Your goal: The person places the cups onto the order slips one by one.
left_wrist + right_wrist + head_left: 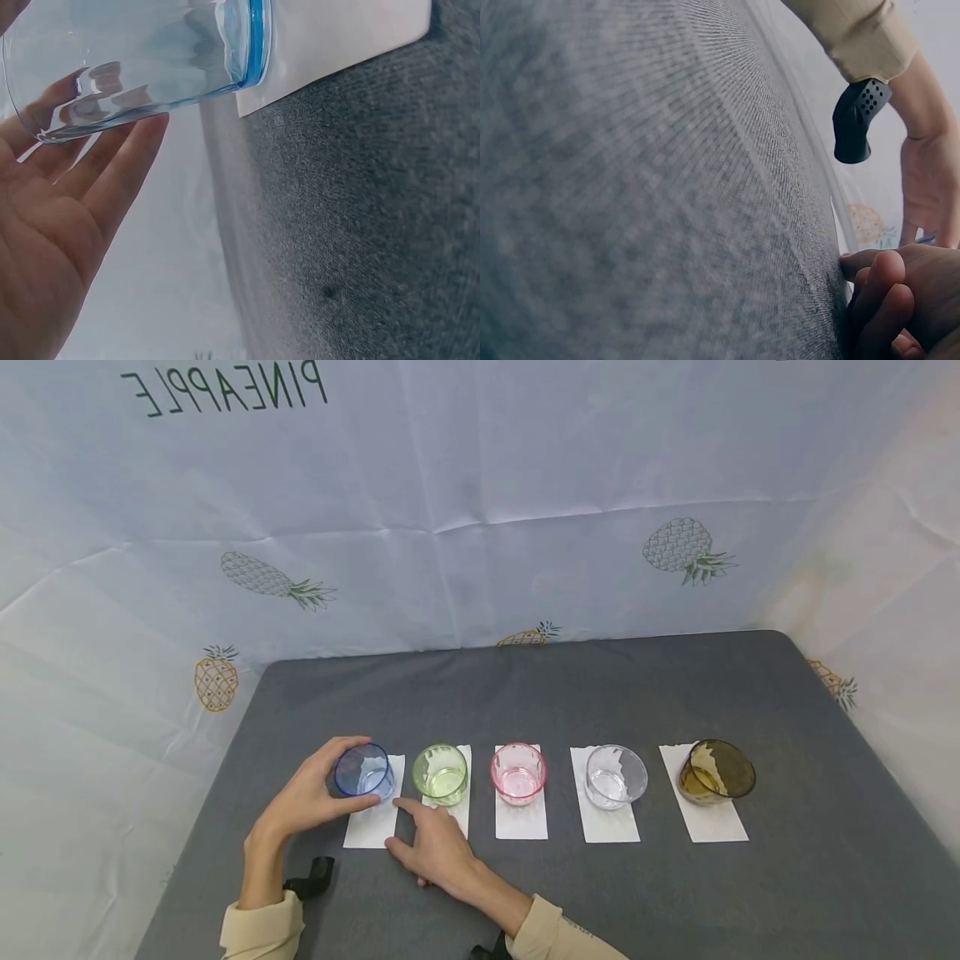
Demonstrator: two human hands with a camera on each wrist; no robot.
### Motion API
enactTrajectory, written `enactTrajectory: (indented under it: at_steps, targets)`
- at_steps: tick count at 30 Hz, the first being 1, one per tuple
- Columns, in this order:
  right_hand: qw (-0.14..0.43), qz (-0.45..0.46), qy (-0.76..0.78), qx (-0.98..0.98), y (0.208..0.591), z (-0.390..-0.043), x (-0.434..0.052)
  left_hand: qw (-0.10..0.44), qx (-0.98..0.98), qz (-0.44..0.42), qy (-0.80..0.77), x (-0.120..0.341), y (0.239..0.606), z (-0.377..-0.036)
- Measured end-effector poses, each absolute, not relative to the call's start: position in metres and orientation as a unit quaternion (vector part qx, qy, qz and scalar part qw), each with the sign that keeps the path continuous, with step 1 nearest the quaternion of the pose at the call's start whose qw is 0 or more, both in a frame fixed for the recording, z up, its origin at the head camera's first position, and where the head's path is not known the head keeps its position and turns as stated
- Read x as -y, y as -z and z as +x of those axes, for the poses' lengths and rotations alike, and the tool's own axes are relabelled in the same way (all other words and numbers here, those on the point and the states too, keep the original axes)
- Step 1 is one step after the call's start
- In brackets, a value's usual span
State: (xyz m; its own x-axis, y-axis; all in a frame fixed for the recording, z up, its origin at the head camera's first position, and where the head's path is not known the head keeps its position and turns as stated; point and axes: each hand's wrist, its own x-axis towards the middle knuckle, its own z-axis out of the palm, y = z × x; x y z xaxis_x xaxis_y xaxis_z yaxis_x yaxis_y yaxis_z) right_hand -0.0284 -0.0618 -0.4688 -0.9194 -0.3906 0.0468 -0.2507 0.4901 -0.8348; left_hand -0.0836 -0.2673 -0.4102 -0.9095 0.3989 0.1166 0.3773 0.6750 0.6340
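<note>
My left hand (307, 793) holds a clear blue glass (363, 770) at the left end of the row, thumb on the near side and fingers on the far side. Beneath and beside that glass lies a white paper slip (367, 832). My right hand (441, 853) touches the slip's right edge with its extended index finger, the thumb near its front corner; the other fingers are curled under in the right wrist view. In the left wrist view the blue glass (150, 60) appears sideways, fingers along its wall. A green glass (440, 774) stands just beyond my right hand, on its own slip.
Rightward in the row stand a pink glass (518, 772), a colourless glass (615, 775) and a brown glass (716, 770), each on a white slip. Grey cloth covers the table (480, 693). A pineapple-printed white curtain (465, 460) hangs behind it.
</note>
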Motion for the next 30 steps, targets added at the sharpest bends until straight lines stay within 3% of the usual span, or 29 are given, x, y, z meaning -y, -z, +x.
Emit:
enactTrajectory:
  at_steps: [14, 24, 30]
  targets:
    - [0.081, -0.205, 0.445, -0.868, 0.467, -0.028, 0.058, 0.021, -0.916, 0.198, -0.348, 0.266, 0.415, -0.084]
    - [-0.028, -0.359, 0.379, -0.852, 0.438, -0.014, 0.035, -0.009, -0.920, 0.212, -0.330, 0.269, 0.415, -0.081]
    - [-0.128, -0.370, 0.325, -0.861, 0.410, -0.006, 0.004, -0.067, -0.926, 0.205, -0.311, 0.268, 0.410, -0.080]
